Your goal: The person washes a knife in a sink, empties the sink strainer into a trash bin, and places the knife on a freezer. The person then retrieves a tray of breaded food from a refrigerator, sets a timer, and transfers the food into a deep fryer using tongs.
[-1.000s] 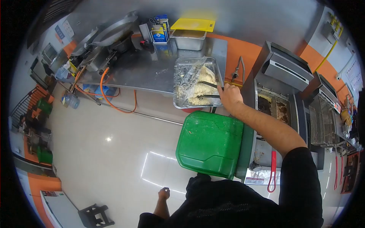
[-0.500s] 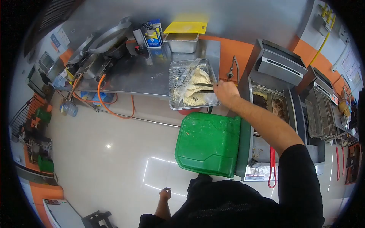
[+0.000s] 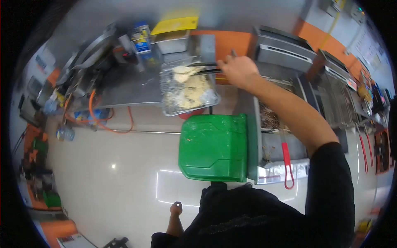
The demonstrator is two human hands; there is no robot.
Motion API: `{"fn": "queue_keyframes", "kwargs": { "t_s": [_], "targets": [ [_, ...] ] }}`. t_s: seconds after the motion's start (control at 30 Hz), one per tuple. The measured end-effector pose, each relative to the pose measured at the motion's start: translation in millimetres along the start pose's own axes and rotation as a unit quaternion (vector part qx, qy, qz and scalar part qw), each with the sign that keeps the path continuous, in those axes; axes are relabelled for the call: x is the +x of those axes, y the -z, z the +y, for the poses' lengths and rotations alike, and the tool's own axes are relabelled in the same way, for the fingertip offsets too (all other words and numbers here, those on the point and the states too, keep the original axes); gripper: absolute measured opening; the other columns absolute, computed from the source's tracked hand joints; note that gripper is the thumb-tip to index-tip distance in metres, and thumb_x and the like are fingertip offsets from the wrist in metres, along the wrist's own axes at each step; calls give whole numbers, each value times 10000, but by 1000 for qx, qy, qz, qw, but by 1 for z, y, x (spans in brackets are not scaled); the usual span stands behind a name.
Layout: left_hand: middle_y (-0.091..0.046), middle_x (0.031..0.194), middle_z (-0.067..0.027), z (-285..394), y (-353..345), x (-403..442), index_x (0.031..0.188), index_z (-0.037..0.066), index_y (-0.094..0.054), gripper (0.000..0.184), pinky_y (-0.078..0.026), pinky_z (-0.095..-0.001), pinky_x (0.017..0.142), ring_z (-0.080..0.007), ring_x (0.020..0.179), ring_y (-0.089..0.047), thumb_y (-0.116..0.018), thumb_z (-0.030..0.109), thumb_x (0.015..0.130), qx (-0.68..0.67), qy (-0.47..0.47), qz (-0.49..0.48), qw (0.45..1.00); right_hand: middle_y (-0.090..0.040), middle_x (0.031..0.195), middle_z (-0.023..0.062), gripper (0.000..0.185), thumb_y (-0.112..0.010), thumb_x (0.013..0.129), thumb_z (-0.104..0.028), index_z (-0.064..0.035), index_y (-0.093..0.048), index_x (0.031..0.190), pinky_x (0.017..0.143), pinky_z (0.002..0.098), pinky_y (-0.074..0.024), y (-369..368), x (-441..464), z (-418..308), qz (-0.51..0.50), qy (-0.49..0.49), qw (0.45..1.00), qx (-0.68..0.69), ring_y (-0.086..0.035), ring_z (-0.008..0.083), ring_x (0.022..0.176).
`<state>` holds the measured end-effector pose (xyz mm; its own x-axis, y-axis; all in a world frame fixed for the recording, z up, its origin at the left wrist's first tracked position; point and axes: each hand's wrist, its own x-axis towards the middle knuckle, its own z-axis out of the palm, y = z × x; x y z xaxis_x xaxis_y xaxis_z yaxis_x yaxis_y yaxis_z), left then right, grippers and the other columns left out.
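In the head view, my right hand is closed around the handles of dark tongs. The tips of the tongs grip or touch a pale, crumb-coated piece of food at the back of a metal tray. Pale yellow crumbs lie heaped in that tray, and parts of its surface look shiny and clear, perhaps plastic. My left hand hangs low over the floor, fingers curled, with nothing visible in it.
Below the tray stands a green lidded bin. Fryers line the right, one with a red-handled basket. A steel container under a yellow lid is behind the tray. Pans and an orange hose are at left.
My right hand and the tongs have moved toward the back of the tray, along with the pale piece. The whole view has shifted slightly. My left hand stays low and curled.
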<state>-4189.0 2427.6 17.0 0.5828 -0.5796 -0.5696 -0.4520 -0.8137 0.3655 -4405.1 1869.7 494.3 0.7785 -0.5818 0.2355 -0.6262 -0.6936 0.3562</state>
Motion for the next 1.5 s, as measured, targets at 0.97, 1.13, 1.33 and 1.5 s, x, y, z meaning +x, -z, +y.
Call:
{"fn": "queue_keyframes", "kwargs": {
  "t_s": [0.97, 1.13, 1.33, 1.5],
  "targets": [
    [-643, 1029, -190, 34, -22, -49, 968, 113, -676, 272, -473, -394, 862, -335, 995, -605, -572, 297, 796, 38, 2, -50, 998, -653, 969, 149, 401, -616, 799, -364, -154, -590, 1141, 787, 434, -501, -29, -272, 178, -150, -374, 911, 89, -628, 315, 922],
    [-647, 1004, -188, 42, -19, -57, 948, 105, -675, 242, -476, -401, 848, -337, 967, -611, -574, 272, 806, 30, -28, -21, 999, -647, 1031, 149, 385, -619, 794, -334, -93, -610, 1094, 833, 408, -497, -88, -325, 213, -231, -418, 877, 53, -620, 301, 982],
    [-650, 1001, -180, 67, -2, -57, 953, 103, -671, 241, -470, -395, 853, -332, 963, -611, -572, 265, 805, 10, -39, 4, 999, -643, 1064, 162, 319, -575, 782, -222, -51, -641, 1044, 849, 383, -499, -108, -333, 212, -285, -458, 839, 73, -623, 285, 1006],
    [-655, 991, -171, 76, 1, -62, 955, 105, -670, 234, -469, -388, 853, -327, 968, -610, -587, 253, 793, 15, -33, 19, 999, -644, 1071, 155, 286, -589, 755, -158, -59, -663, 1013, 837, 367, -506, -150, -331, 218, -315, -453, 830, 78, -621, 274, 1016]
  ]
}}
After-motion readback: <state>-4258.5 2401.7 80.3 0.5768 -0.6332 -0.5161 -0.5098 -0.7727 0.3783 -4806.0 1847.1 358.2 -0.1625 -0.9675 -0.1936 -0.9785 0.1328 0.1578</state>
